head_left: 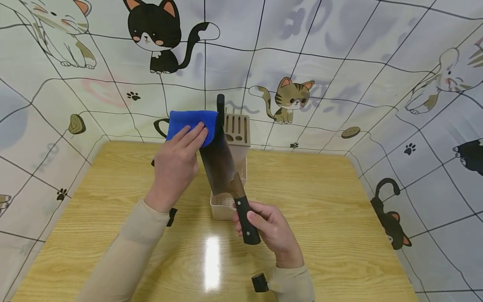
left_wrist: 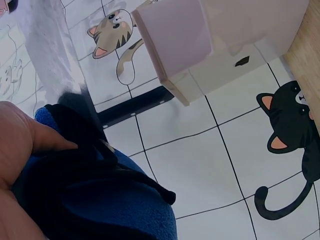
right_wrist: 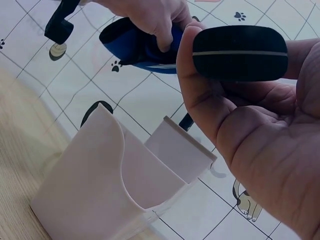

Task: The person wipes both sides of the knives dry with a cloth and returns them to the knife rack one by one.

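My right hand (head_left: 277, 228) grips the black riveted handle (head_left: 247, 222) of a cleaver (head_left: 219, 163), held up at a tilt with the blade pointing away. In the right wrist view the handle's butt end (right_wrist: 240, 53) faces the camera. A blue cloth (head_left: 185, 119) lies over the far part of the blade, pinched there by my left hand (head_left: 175, 167). Its fingers lie along the top of the cloth, and the thumb (right_wrist: 164, 40) is on the underside. The blade's far end is hidden by the cloth.
Behind the cleaver stands a pale knife holder (head_left: 237, 144) with a slotted top and a lower open basket (head_left: 222, 209), on the wooden table (head_left: 320, 209). Another black handle (head_left: 220, 100) rises from the holder. A cat-patterned sheet (head_left: 234, 63) surrounds the table's back and sides.
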A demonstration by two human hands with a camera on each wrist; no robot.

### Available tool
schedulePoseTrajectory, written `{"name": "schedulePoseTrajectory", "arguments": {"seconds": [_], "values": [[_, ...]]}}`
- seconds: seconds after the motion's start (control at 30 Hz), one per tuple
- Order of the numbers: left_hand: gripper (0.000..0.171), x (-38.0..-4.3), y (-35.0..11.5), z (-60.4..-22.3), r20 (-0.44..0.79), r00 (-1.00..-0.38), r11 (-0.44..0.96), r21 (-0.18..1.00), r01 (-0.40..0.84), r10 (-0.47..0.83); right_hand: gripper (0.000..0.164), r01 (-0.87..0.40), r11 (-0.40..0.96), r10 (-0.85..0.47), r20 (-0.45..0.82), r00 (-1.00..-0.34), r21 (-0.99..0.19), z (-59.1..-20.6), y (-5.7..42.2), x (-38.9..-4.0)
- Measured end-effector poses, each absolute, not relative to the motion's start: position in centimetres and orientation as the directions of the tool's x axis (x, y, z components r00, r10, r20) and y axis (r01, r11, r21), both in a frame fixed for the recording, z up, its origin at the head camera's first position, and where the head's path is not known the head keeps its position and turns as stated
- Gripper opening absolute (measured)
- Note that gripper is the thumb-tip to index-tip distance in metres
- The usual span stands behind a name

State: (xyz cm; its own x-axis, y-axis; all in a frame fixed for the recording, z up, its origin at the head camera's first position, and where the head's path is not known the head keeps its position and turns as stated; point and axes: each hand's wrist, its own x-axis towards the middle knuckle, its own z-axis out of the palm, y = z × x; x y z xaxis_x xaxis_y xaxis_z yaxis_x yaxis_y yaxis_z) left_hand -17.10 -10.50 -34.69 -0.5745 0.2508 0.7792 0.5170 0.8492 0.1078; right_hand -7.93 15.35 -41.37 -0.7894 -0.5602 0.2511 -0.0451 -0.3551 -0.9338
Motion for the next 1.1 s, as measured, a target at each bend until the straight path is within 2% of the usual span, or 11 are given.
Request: {"name": "schedulePoseTrajectory", "arguments": {"seconds": [0.23,0.57,0.77,1.1], "values": [[0.041,-17.7,-11.1,-34.7,0.781,-0.59,0.852,0.156,0.5,0.203,0.03,-0.046,-0.371,-0.561,0.263,-0.785,-0.927,-41.3,15.4,-8.0],[0.041,-17.7,-10.7,-35.0,0.79,-0.567,0.832,0.14,0.538,0.234,0.03,-0.057,-0.361,-0.541,0.259,-0.8,-0.931,-41.1,15.3,-8.2],[0.043,-18.0,-10.8,-35.2,0.789,-0.581,0.839,0.169,0.517,0.2,0.031,-0.052,-0.358,-0.538,0.252,-0.805,-0.932,-41.2,15.3,-8.3],[0.044,-18.6,-10.7,-34.8,0.786,-0.588,0.844,0.172,0.508,0.193,0.036,-0.089,-0.287,-0.501,0.229,-0.835,-0.954,-41.3,14.6,-9.1]]}}
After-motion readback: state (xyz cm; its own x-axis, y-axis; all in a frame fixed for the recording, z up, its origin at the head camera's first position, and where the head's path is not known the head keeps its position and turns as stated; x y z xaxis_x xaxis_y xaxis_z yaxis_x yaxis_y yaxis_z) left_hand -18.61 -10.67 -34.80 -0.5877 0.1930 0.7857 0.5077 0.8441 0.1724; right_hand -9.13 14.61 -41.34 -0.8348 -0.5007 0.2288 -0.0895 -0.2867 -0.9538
